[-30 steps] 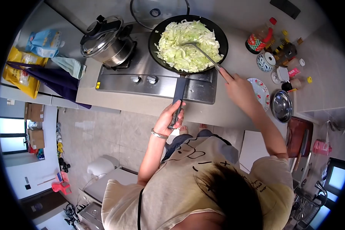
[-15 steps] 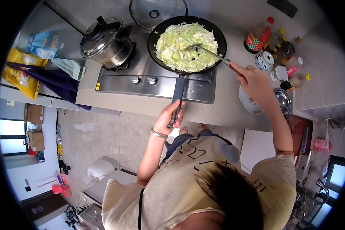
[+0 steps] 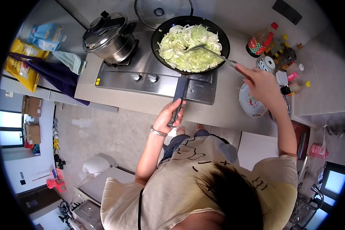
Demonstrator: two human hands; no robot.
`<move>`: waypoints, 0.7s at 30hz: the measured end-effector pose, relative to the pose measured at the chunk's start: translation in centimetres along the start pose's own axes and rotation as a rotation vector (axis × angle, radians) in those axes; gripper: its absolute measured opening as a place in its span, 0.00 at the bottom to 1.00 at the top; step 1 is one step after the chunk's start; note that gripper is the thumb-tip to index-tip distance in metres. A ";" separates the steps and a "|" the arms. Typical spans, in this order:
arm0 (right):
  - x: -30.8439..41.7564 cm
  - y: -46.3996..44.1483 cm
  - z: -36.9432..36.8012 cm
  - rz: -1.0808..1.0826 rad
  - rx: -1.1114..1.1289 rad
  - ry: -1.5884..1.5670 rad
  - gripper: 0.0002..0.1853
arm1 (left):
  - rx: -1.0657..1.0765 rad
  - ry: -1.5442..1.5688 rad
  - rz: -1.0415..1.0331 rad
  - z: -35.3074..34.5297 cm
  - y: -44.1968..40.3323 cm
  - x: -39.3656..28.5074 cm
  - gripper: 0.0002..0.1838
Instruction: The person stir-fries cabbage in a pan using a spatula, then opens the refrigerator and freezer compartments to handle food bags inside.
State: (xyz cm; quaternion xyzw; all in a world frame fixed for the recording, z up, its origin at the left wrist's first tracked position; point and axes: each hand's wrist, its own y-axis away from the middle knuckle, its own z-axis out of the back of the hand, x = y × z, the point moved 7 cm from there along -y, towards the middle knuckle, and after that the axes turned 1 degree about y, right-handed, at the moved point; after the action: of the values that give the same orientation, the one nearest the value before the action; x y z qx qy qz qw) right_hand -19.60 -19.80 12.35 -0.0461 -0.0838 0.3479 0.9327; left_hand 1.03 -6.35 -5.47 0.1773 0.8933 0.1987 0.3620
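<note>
Left hand (image 3: pixel 171 116): grip wrapped around the dark-grey handle (image 3: pixel 181 88) of the round black frying pan (image 3: pixel 155 46) on the silver metal stove (image 3: pixel 120 79); right hand (image 3: pixel 264 86): grip closed on the brown-handled metal spatula (image 3: pixel 219 56), blade (image 3: pixel 197 47) in the pan's shredded pale-green cabbage (image 3: pixel 189 61)

The pan handle (image 3: pixel 180 89) looks matt, the stove (image 3: pixel 142 64) shiny metal.
</note>
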 end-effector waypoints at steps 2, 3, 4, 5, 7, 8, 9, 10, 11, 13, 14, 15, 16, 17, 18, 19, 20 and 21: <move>1.4 1.6 3.2 -0.074 0.100 0.105 0.26 | -0.007 0.003 -0.002 0.0 0.0 -0.1 0.15; 1.9 2.4 3.8 -0.089 0.121 0.140 0.26 | -0.008 0.010 0.002 0.0 0.1 0.0 0.15; 2.0 2.8 4.0 -0.107 0.140 0.175 0.26 | -0.006 0.015 0.008 0.0 0.1 0.0 0.15; 2.0 2.4 3.1 -0.061 0.090 0.157 0.25 | -0.012 0.016 0.010 0.0 0.1 0.0 0.15; 1.0 1.4 -0.9 0.021 -0.009 0.121 0.24 | -0.018 0.014 0.019 0.0 0.1 0.1 0.15; 0.2 0.6 -2.0 0.011 -0.025 0.106 0.24 | -0.014 0.008 0.020 0.0 0.1 0.1 0.15; -0.3 -0.5 -2.8 0.004 -0.042 0.091 0.24 | -0.011 0.002 0.017 0.0 0.0 0.1 0.15; -0.6 -1.1 -3.0 -0.001 -0.060 0.073 0.24 | -0.010 -0.004 0.013 0.0 0.1 0.0 0.15; -0.6 -1.0 -2.7 -0.014 -0.073 0.054 0.24 | -0.008 0.007 0.012 0.1 0.1 -0.1 0.15; -0.2 -0.5 -1.6 -0.043 -0.089 0.013 0.24 | -0.006 0.032 0.020 0.0 0.1 0.1 0.15; -0.2 -0.6 -1.6 -0.050 -0.130 0.020 0.23 | -0.009 0.036 0.021 0.1 0.1 0.1 0.15; -0.2 -0.9 -2.0 -0.060 -0.172 0.028 0.23 | -0.009 0.039 0.023 0.0 0.1 0.1 0.15; -0.4 -1.2 -2.6 -0.069 -0.213 0.037 0.23 | -0.009 0.043 0.025 0.0 0.0 0.1 0.15; -0.8 -1.5 -4.4 -0.090 -0.181 0.055 0.22 | -0.007 0.034 0.023 0.0 0.1 0.1 0.15; -0.9 -1.9 -6.1 -0.108 -0.147 0.072 0.22 | -0.007 0.026 0.020 -0.1 0.1 0.1 0.15; -1.1 -2.2 -7.2 -0.125 -0.116 0.090 0.22 | -0.005 0.019 0.014 -0.1 0.1 0.0 0.15; -1.2 -1.6 -7.6 -0.108 -0.094 0.065 0.21 | -0.004 0.019 0.013 0.0 0.1 0.0 0.15; -0.6 -0.7 -7.2 -0.091 -0.071 0.042 0.21 | -0.003 0.020 0.011 0.0 0.1 0.0 0.15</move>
State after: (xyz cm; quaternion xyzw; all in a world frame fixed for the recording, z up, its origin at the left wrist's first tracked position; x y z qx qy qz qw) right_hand -18.19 -20.91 5.30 -0.0827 -0.0786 0.3009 0.9468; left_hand 1.02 -6.25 -5.42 0.1799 0.8956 0.2036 0.3521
